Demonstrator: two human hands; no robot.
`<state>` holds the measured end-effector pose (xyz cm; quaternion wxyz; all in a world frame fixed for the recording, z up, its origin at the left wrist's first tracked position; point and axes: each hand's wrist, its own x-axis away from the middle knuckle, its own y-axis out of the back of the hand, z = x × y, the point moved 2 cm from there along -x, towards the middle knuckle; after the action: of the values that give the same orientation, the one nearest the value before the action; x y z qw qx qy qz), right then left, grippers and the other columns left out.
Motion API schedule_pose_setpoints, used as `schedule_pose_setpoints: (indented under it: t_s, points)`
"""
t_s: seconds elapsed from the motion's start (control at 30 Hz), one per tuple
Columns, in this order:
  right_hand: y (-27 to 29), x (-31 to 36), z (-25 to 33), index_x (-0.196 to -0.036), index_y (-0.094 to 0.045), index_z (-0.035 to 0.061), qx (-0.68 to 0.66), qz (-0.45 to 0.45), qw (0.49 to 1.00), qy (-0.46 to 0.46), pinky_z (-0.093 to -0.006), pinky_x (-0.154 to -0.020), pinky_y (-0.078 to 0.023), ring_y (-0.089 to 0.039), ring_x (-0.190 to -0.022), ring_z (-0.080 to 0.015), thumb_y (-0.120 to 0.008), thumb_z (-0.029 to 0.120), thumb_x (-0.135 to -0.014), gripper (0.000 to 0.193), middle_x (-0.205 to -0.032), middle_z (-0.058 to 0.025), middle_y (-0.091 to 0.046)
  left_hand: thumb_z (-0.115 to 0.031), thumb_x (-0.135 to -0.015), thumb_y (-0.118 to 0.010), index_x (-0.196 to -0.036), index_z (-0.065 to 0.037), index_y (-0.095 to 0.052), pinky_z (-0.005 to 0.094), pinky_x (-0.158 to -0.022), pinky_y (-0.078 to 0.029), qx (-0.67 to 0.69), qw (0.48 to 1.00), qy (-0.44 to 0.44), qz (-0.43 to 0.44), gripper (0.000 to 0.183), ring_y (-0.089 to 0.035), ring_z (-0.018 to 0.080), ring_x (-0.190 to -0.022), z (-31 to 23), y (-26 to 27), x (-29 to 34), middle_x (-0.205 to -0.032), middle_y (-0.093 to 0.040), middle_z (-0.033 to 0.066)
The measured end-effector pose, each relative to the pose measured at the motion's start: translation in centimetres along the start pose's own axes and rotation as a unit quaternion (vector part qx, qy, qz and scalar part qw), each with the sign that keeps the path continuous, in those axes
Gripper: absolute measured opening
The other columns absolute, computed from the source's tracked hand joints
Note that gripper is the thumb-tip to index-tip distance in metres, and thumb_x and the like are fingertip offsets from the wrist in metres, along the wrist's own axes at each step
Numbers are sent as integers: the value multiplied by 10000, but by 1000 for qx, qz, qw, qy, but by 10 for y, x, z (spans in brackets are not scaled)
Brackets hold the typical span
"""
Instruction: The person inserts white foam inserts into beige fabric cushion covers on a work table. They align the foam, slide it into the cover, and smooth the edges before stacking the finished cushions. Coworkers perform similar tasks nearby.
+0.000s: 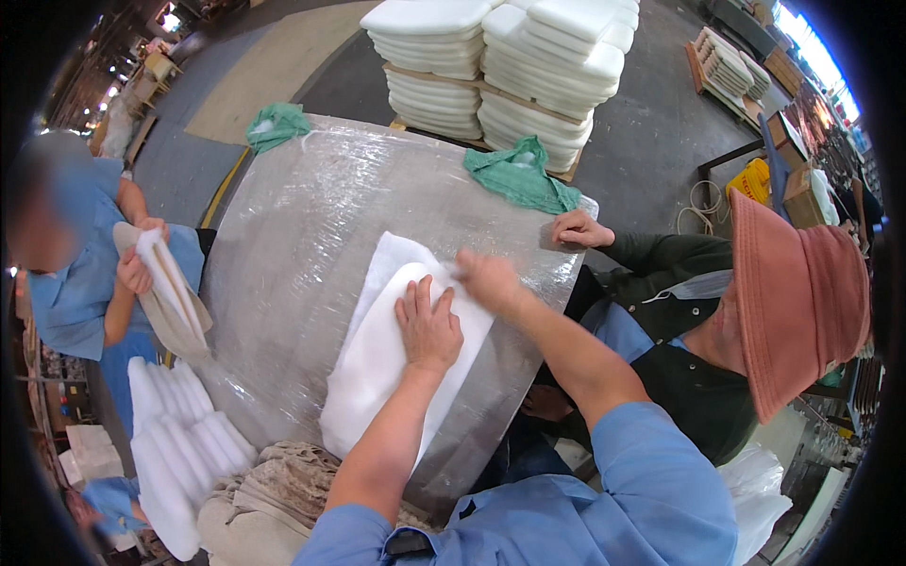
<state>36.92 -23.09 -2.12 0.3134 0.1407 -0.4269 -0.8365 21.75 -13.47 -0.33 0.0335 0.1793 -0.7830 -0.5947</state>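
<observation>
The padding (363, 391) looks matt, the plastic film (283, 236) glossy.

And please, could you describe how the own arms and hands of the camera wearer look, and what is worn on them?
The left hand and right hand are both bare, without gloves; the right one is blurred. No watch or bracelet shows on either wrist. Plain light-blue short sleeves cover the upper arms, leaving the forearms uncovered.

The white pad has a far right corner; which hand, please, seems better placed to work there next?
Probably the right hand: though blurred, it is at that corner, while the left hand lies spread on top of the white pad.
</observation>
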Motion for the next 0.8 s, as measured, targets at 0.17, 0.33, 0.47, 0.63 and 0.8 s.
schedule_pose_setpoints:
  t_s: [0.17,0.33,0.47,0.63,0.8]
  points:
    - [-20,50,20,-1080,-547,93,24,56,995,75,-558,-806,-561,-734,-995,-420,-687,235,-951,237,-1061,-193,-751,-114,-904,-651,-1247,-99,-755,635,-1248,-245,5,1000,28,-2,358,-369,423,-1517,9,-1,7,-1573,-469,179]
    - [9,5,11,-1138,-573,79,-13,22,1000,-16,-548,-825,-553,-720,-1015,-425,-720,279,-948,313,-1137,-205,-734,-125,-882,-681,-1202,-101,-771,620,-1256,-247,29,999,25,-31,333,-376,411,-1495,10,0,6,-1466,-497,171]
    - [2,-45,21,-1159,-577,62,25,-7,1000,-6,-534,-864,-570,-730,-1020,-413,-696,380,-980,384,-1095,-201,-743,-110,-873,-679,-1165,-94,-781,617,-1255,-261,55,997,20,-45,309,-413,406,-1459,6,2,4,-1361,-523,168]
    - [-37,-24,44,-1176,-574,65,15,46,999,11,-526,-882,-571,-727,-1020,-423,-705,522,-967,519,-1078,-206,-744,-52,-862,-657,-1037,-84,-748,607,-1220,-327,69,992,17,-100,200,-501,395,-1359,19,-2,11,-1242,-558,143]
    - [-26,-34,41,-1176,-573,58,-68,65,995,-16,-528,-883,-571,-721,-1039,-435,-681,594,-972,584,-1110,-218,-734,-26,-856,-641,-907,-63,-674,611,-1195,-358,108,985,8,-137,71,-554,389,-1261,20,-2,12,-1091,-591,128]
